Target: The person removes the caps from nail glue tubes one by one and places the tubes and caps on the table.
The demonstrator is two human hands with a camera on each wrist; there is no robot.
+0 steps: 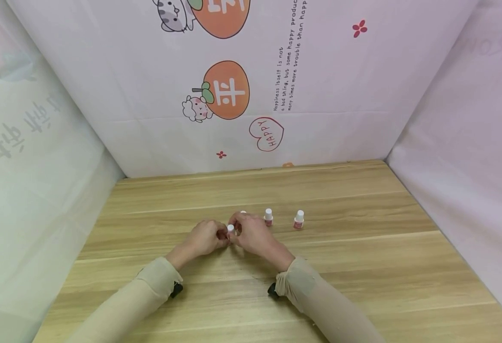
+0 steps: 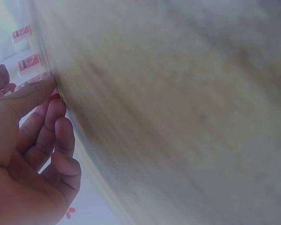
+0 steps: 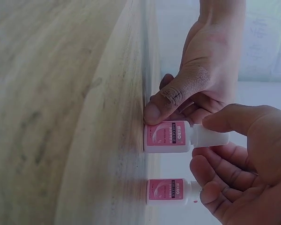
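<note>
A small white nail glue bottle point(image 3: 167, 137) with a pink label stands upright on the wooden table. My left hand point(image 1: 205, 237) pinches its lower body from the left, the thumb near the base in the right wrist view. From the other side my right hand point(image 1: 252, 233) holds the white cap point(image 3: 210, 137) between thumb and curled fingers. The cap is still on the bottle. In the left wrist view, the fingers of my left hand point(image 2: 35, 136) mostly hide the held bottle. A second bottle point(image 3: 166, 192) stands close by, partly behind my right hand in the head view.
Two more matching bottles, a middle one point(image 1: 269, 217) and a rightmost one point(image 1: 299, 219), stand upright in a row to the right. White printed cloth point(image 1: 319, 133) hangs behind the table point(image 1: 362, 257) and along both sides.
</note>
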